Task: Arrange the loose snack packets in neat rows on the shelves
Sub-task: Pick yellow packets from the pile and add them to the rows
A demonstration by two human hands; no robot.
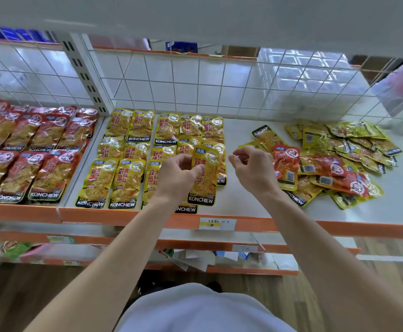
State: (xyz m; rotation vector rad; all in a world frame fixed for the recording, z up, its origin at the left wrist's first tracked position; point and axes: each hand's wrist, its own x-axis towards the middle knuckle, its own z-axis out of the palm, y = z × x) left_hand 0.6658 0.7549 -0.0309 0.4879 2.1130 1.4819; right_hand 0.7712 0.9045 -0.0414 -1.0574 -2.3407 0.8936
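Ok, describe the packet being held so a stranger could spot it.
On the orange-edged shelf, find the neat yellow rows. At their right end the left hand pinches one yellow packet. It alone is raised off the shelf, not lying in a row.

Look, yellow packets (128,149) in the middle rows, red characters, black bands lettered white. And red packets (21,130) shine on the left, same black bands. The lifted packet (205,178) is yellow. The heap (334,161) mixes yellow and red. Orange shelf edge (291,225), white wire grid (198,85).

Bare forearms, white top (195,310), no sleeves visible
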